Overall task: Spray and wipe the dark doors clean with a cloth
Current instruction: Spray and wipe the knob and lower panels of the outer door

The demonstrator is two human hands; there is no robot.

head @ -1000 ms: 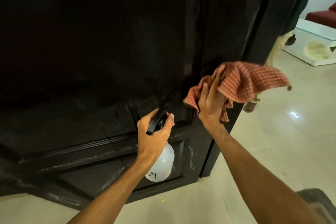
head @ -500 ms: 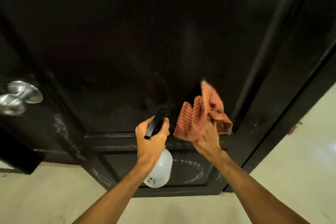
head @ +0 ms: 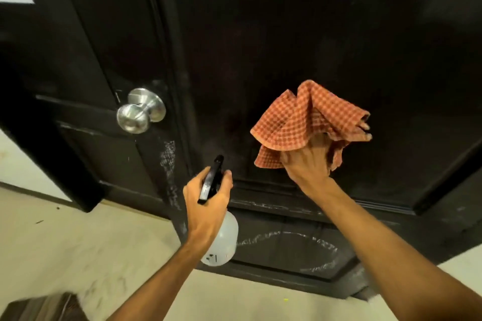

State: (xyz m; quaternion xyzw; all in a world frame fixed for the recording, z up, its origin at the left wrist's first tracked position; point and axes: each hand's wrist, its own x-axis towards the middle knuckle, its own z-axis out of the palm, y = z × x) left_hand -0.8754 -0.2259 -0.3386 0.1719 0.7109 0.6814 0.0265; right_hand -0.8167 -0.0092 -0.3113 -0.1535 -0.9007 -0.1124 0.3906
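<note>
orange checked cloth bunched at the dark door, bottle held lower

head view: the right hand (head: 305,161) is raised in front of the door (head: 287,34). its fingers curl up into the cloth (head: 307,117) and grip a bunch of it. the fingertips are buried in the folds, so only the knuckles and the back of the hand show. the cloth fans out above the fingers and to both sides of them. one flap hangs down left of the wrist and another crumples out to the right. whether it touches the door cannot be told.

the left hand (head: 206,198) is lower and to the left, wrapped round the neck of the bottle (head: 224,240). the thumb lies on the left of the black spray head (head: 211,180), a finger curls over its right side, and the nozzle pokes up past the fingers toward the door. the pale body of the bottle hangs below the palm, in front of the lower panel (head: 287,250), which carries a whitish oval smear. white streaks (head: 169,159) run down the door's left edge.

further left, the left door (head: 78,47) bears a metal knob (head: 139,112). pale floor (head: 65,242) lies below, with a brown object (head: 44,307) in the bottom left corner.
</note>
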